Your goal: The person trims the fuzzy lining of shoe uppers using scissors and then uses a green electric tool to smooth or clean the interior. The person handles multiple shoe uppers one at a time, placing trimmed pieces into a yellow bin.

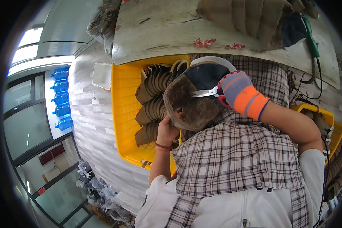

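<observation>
My bare left hand [167,132], with red bracelets at the wrist, grips the lower left edge of a fur-lined shoe upper [212,116]. The piece lies over my lap, its brown fuzzy lining and dark blue cloth part facing up. In an orange and grey glove, my right hand [237,91] is closed round the red and black handles of a pair of scissors [205,92]. Their blades point left, over the brown lining; whether they touch it I cannot tell. A plaid apron [231,159] covers my front.
Left of my lap, a yellow crate [121,114] holds stacked brown shoe uppers [148,114]. Ahead, a pale wooden table [159,38] carries more uppers [247,17] and a green-handled tool [311,38] with a cord. Another yellow crate [326,114] stands at right. Blue water bottles [60,98] line the far left.
</observation>
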